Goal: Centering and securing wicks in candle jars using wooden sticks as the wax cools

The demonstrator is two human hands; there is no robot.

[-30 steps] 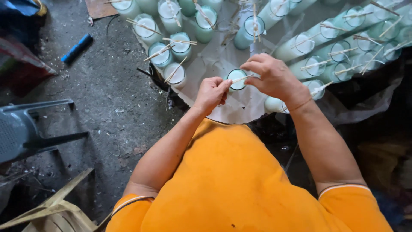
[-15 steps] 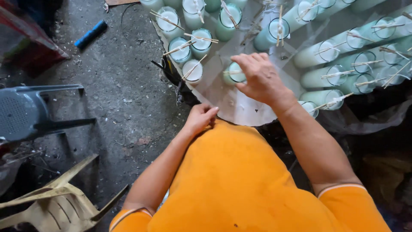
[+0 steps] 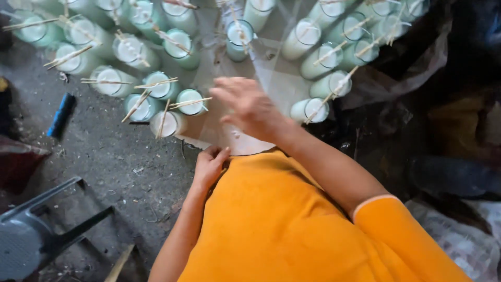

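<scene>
We're seeing the right hand [image 3: 250, 109] open, fingers spread, palm down, holding nothing and hovering just above a clear plastic sheet [image 3: 282, 78] spread on the floor [image 3: 120, 156]. The left hand [image 3: 209, 167] is lying at the sheet's near edge, against the orange shirt [image 3: 282, 224], fingers curled. We cannot tell if it is pinching anything.

Wax-filled glass jars are ringing the right hand. One is just to its left [image 3: 190, 102] with thin sticks [image 3: 190, 103] across the rim, one is just to its right [image 3: 315, 109], and one is ahead of the fingertips [image 3: 239, 36]. More rows are standing further out on both sides.

Judging the step: we're reading this as an empty-handed moment between jars, the hand over the bare patch of sheet. The sticks look loosely laid, so any reach calls for coming in low at a jar's side, clear of the rims.

Well left of the hands are a blue tool [image 3: 61, 115] and a grey plastic chair [image 3: 31, 235].
</scene>
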